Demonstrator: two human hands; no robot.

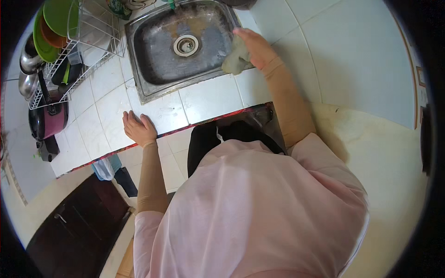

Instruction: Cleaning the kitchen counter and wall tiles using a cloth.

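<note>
A greyish-green cloth (236, 57) lies bunched over the right rim of a stainless steel sink (156, 89). My right hand (256, 47) presses on it from the right, with the fingers pointing up along the rim; whether they grip the cloth is hard to tell. The sink's round drain (186, 45) shows in the middle of the basin. My left hand (140, 129) rests palm down on the white tiled counter (212, 99), close to its front edge, below the sink's near left corner. It holds nothing, and its thumb is apart from the fingers.
A white wire dish rack (94, 43) with green plates (61, 17) and metal ware stands on the left. Beside it are a purple and black rice cooker (52, 121) and a green tap (171, 3) behind the sink. A tiled wall (333, 59) bounds the right side.
</note>
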